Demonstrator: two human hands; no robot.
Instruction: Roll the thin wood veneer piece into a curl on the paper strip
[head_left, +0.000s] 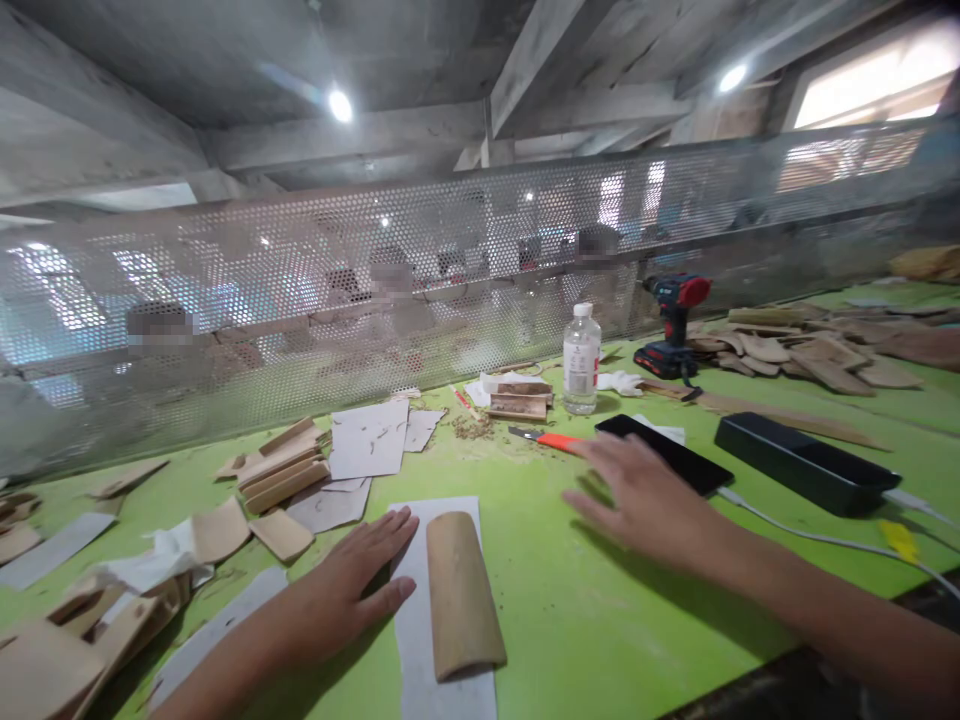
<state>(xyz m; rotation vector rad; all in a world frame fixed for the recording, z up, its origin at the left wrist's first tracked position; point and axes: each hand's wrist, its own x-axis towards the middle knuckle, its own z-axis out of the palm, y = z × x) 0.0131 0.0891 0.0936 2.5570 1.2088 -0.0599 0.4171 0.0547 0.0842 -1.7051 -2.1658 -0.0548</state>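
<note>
Flanking the tan, arched bamboo piece (461,595), your left hand (351,575) lies flat, your right hand (637,495) loosely open, both gripping nothing.

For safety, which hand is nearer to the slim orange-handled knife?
Right: the right hand is by the knife's handle; the left hand, partly over white paper, is farther.

At four o'clock, the right hand (630,490) is blurring at the fingers and hiding the rear of the orange knife (556,441); whether they are touching is escaping verification. At three, the bottle (580,365) is bearing print too small to read. At six, the bottom edge is cutting off the white sheet (416,640). At ten, perforated mesh (262,250) is obscuring what is standing behind.
</note>
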